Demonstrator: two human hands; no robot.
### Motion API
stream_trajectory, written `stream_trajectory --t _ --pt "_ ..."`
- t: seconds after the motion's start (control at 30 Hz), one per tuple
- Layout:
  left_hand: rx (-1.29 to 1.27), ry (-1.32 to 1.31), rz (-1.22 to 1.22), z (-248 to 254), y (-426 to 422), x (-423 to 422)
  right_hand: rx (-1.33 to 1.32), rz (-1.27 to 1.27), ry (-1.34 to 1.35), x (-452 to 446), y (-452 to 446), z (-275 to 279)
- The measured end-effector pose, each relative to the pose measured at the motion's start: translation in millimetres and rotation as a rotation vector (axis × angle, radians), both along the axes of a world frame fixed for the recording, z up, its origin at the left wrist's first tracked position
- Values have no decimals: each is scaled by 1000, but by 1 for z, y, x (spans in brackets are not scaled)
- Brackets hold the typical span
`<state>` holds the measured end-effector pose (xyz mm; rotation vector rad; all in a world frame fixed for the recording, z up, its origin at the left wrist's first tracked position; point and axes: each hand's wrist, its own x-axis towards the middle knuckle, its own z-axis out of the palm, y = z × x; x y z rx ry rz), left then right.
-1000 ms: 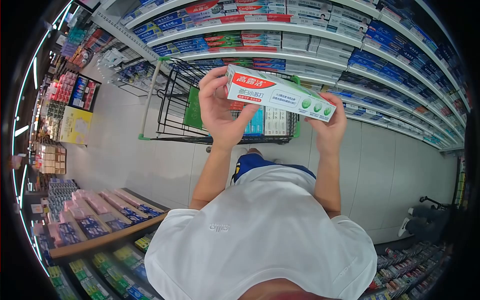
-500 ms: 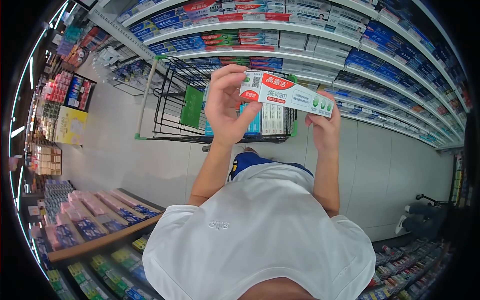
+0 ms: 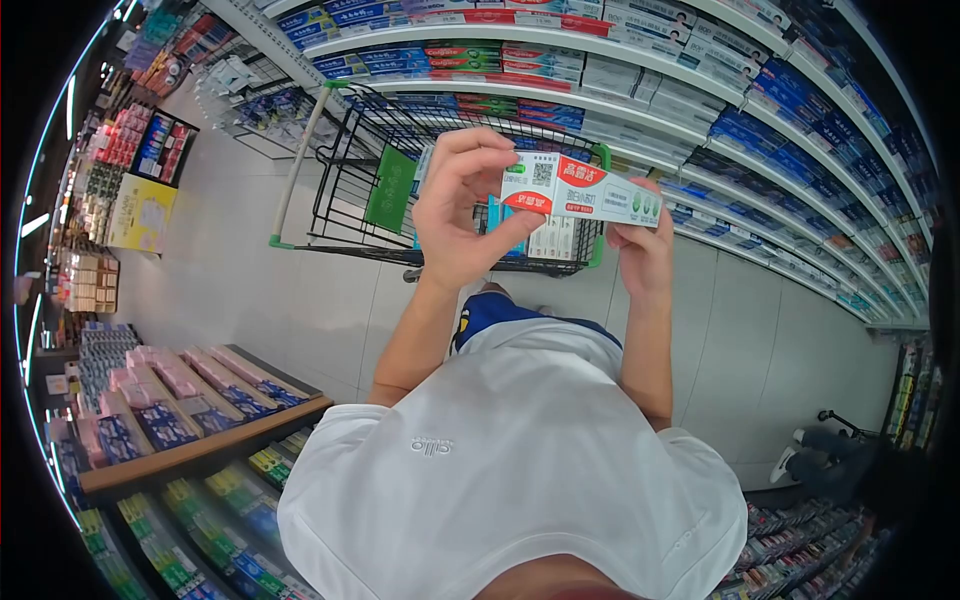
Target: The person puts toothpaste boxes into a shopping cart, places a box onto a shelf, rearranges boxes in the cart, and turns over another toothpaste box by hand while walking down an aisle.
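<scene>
A white and red toothpaste box is held up at chest height between both hands, with its QR-code face and long printed front turned to me. My left hand grips its left end, thumb below and fingers above. At the other end, my right hand pinches the box's right tip, its thumb partly hidden behind it. Beneath the box stands a black wire shopping cart with a green panel. Several white and blue boxes lie inside it, partly covered by my hands and the toothpaste box.
Beyond the cart, shelves carry rows of toothpaste boxes. Pink and blue packages fill a display at lower left. A yellow sign stands farther left. Another person is at the right, beside a dark wheeled frame.
The toothpaste box has turned, showing more of its QR-code face and a more foreshortened front. Both hands keep hold of it. The view has shifted slightly against the shelves.
</scene>
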<state>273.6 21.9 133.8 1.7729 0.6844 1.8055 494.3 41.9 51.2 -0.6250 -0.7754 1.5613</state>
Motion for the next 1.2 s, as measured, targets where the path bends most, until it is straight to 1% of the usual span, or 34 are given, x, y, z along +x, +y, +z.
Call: stream_trajectory --t 0.17,0.33,0.5,0.53,0.6,0.73,0.8,1.2 --pt "-8 23 4 -1 -1 2 1 -16 -5 1 -1 1" --pt "-4 -53 -85 -1 -1 10 7 -5 10 4 -2 -2" --pt "44 -17 -139 0 -2 18 -41 -1 80 1 -2 -1" --pt "64 1 -152 -1 -3 19 -42 -5 79 2 -2 -3" --pt "70 4 -169 1 -5 22 -16 58 158 4 0 -8" --pt "82 0 -222 4 -8 27 -22 48 195 5 2 -14" --pt "85 11 -223 4 -10 27 28 140 225 7 6 -22" --pt "60 28 -220 7 -19 24 53 170 268 -1 8 -30"
